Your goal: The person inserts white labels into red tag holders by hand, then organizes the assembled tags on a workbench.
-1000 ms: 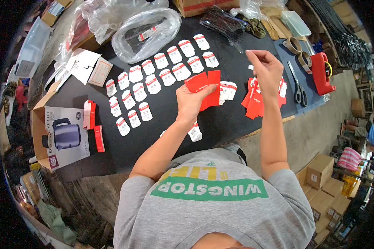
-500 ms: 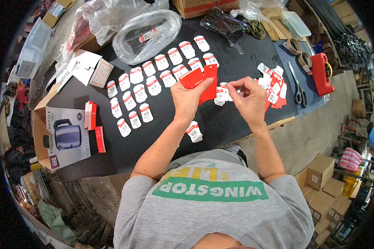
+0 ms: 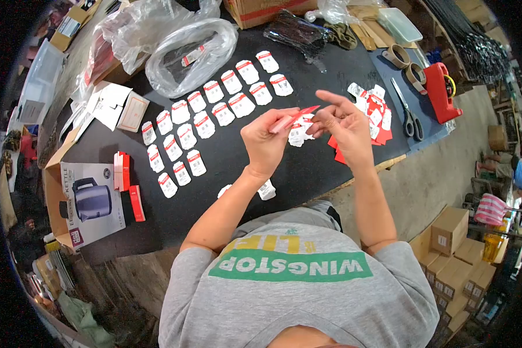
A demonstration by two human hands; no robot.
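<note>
My left hand [image 3: 264, 142] grips a stack of red cards [image 3: 285, 120], now seen nearly edge-on. Close beside the stack is my right hand [image 3: 349, 130], its index finger stretched out and the other fingers loosely bent near the cards' edge. Just beyond and below the fingers lies a small pile of white labels [image 3: 297, 138] with barcodes, partly hidden. To the left, several white-and-red barcode labels [image 3: 205, 124] lie in slanted rows on the black tabletop [image 3: 226, 159]. A heap of red cards with white labels [image 3: 377, 115] lies right of my right hand, partly covered by it.
Scissors [image 3: 410, 116], tape rolls [image 3: 396, 56] and a red tape dispenser [image 3: 441, 93] lie at the right. A kettle box [image 3: 95, 203] and red card bundles [image 3: 136, 203] stand at the left. Clear plastic bags [image 3: 191, 55] sit at the back, near a cardboard box [image 3: 261, 10].
My left hand has tilted the red cards from face-on to nearly edge-on. My right hand has come in toward them, its pinch opened and index finger extended. The view has shifted slightly.
</note>
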